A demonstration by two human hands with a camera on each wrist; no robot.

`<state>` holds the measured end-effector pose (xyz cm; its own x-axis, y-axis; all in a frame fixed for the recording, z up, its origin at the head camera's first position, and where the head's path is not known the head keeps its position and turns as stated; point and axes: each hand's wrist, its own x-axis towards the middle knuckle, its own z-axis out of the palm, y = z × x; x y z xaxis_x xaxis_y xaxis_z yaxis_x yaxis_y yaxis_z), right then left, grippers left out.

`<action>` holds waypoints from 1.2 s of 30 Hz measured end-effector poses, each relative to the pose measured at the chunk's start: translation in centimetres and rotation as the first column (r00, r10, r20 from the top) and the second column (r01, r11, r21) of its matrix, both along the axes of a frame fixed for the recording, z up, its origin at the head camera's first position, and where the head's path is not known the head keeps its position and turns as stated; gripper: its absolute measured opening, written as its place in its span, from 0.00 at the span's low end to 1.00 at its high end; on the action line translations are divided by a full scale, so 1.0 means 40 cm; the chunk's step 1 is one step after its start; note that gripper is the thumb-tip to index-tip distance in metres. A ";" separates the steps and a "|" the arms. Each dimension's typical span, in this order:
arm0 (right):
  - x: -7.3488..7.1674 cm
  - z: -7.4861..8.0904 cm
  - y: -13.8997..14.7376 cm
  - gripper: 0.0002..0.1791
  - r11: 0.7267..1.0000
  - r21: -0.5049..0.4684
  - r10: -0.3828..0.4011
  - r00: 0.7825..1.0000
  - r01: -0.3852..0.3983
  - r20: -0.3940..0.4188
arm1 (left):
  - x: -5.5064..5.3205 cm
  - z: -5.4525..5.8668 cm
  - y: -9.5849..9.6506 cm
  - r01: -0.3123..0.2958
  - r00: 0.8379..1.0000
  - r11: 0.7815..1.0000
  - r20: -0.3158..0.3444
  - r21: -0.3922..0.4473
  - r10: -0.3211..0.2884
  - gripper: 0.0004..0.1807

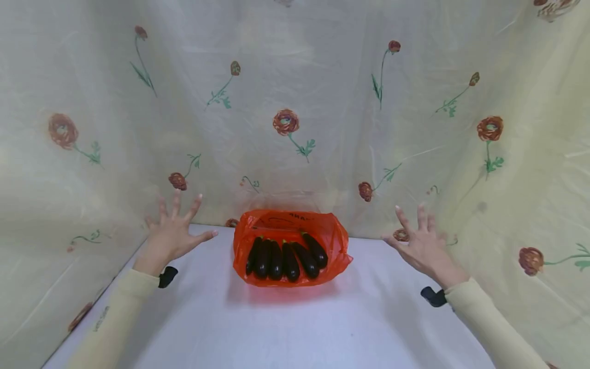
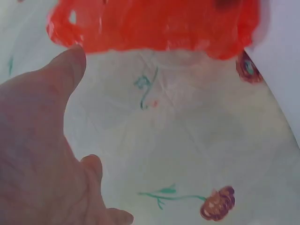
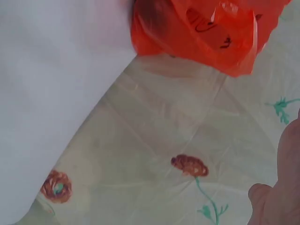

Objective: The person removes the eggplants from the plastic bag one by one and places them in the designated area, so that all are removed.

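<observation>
A red plastic bag (image 1: 340, 246) stands with its mouth wide on the white table, and several dark eggplants (image 1: 291, 260) lie side by side in it. To the left of the bag, my left hand (image 1: 171, 233) is raised with its fingers spread, holding nothing. My right hand (image 1: 426, 246) is held up likewise on the other side, fingers splayed and apart from the bag. The left wrist view has the left thumb (image 2: 65, 70) in front of the bag's red edge. Only part of the right hand (image 3: 286, 178) shows in the right wrist view.
A white table (image 1: 286, 333) lies under the bag. Behind it and along both sides hangs a pale curtain (image 1: 322, 87) printed with red flowers, close to the table's back edge. Each wrist carries a small black device (image 1: 168, 277).
</observation>
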<state>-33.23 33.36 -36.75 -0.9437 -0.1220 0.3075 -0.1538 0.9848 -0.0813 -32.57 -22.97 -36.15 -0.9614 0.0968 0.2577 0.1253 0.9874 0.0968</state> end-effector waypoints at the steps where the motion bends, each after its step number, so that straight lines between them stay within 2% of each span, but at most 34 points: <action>1: 0.002 -0.005 -0.006 0.50 1.000 -0.012 0.008 1.000 -0.008 -0.003 | 0.006 -0.002 0.008 0.003 1.000 1.000 -0.003 -0.003 -0.003 0.56; 5: 0.015 -0.025 -0.034 0.50 0.996 -0.082 0.038 0.999 -0.038 -0.001 | 0.026 -0.024 0.040 0.015 1.000 1.000 -0.009 -0.019 -0.016 0.55; 9: 0.031 -0.043 -0.054 0.49 0.989 -0.134 0.058 0.998 -0.057 0.007 | 0.047 -0.051 0.064 0.038 0.999 0.999 0.005 0.011 -0.038 0.55; 16: 0.049 -0.082 -0.072 0.50 0.971 -0.230 0.083 0.995 -0.069 0.051 | 0.077 -0.086 0.091 0.099 0.995 0.986 0.013 0.138 -0.102 0.55; 21: 0.057 -0.114 -0.086 0.51 0.952 -0.300 0.087 0.995 -0.068 0.049 | 0.096 -0.110 0.116 0.104 0.992 0.976 0.046 0.193 -0.115 0.56; 31: 0.075 -0.161 -0.105 0.51 0.940 -0.340 0.051 0.996 -0.023 0.073 | 0.131 -0.140 0.178 0.134 0.987 0.974 0.065 0.181 -0.148 0.55; 33: 0.081 -0.167 -0.107 0.51 0.935 -0.354 0.051 0.996 -0.023 0.069 | 0.135 -0.145 0.196 0.159 0.985 0.972 0.046 0.174 -0.169 0.54; 36: 0.089 -0.178 -0.112 0.49 0.926 -0.376 0.059 0.997 -0.032 0.059 | 0.136 -0.158 0.222 0.190 0.982 0.975 -0.006 0.111 -0.190 0.52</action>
<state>-29.66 28.87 -43.86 -0.9601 -0.0539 0.2745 -0.1789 0.8726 -0.4544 -27.12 -14.09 -42.46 -0.9294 0.2491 0.2724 0.3091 0.9286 0.2054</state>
